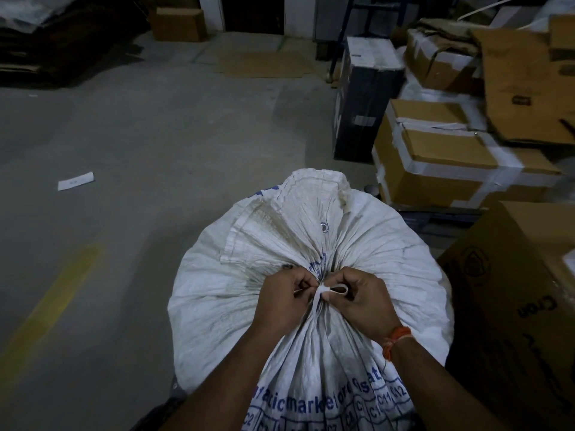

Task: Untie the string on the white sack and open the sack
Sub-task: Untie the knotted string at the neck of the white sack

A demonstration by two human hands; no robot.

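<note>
— Both hands at the neck of the sack, dead centre below us.
— Grips?
— Left hand pinched on a strand; right hand clamped on the string loop, just beside the knot.
— Which way?
— String runs across; each hand pulls outward.

**Concrete floor and the things on it**

The grey concrete floor fills the left and centre of the frame. A yellow painted line runs at lower left. A small white paper slip lies at middle left. A flat cardboard sheet lies at upper centre. The white sack stands at lower centre, with stacked cardboard boxes and a black box at right.
</note>
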